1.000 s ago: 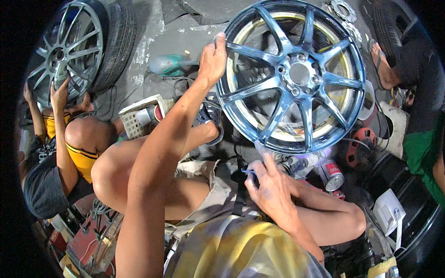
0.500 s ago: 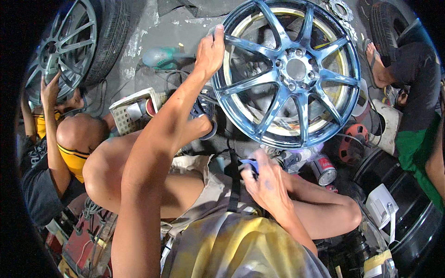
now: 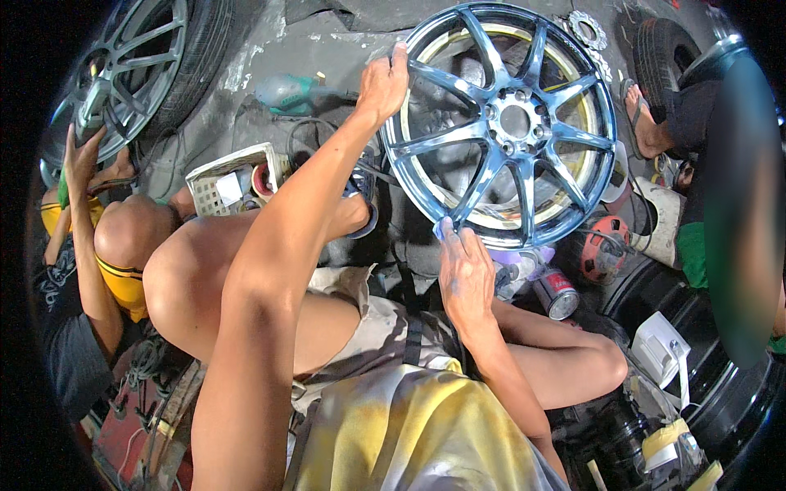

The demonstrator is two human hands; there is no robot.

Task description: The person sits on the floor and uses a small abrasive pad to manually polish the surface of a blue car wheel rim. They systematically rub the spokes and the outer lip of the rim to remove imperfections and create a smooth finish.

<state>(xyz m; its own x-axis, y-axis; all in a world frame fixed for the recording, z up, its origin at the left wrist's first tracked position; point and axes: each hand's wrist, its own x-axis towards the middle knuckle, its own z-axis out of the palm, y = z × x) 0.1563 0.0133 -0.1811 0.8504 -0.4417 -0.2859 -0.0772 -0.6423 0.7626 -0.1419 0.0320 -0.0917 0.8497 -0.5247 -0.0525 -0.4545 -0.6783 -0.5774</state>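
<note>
In front of me a blue-chrome alloy wheel (image 3: 528, 204) with several spokes stands tilted, its face toward me. Closed round the upper left of its rim is my left hand (image 3: 383, 86). My right hand (image 3: 467, 274) is at the lower left edge of the rim, fingers bent and fingertips against the metal. Between those fingers a small blue pad (image 3: 440, 230) shows in part; whether it is cloth or sponge I cannot tell. Grey-blue smudges mark the back of that hand.
At left a co-worker's hand (image 3: 84, 155) works on a grey wheel (image 3: 135, 74). A white basket (image 3: 205, 184), a green power tool (image 3: 291, 96) and a cable lie nearby. On the right are a tin can (image 3: 557, 295), a red round object (image 3: 603, 250), black wheels and another person's foot (image 3: 645, 123).
My right hand has risen from my lap to the rim with the blue pad. The wheel appears slightly shifted left and turned, my left hand still on it. A blurred arm has appeared at right.
</note>
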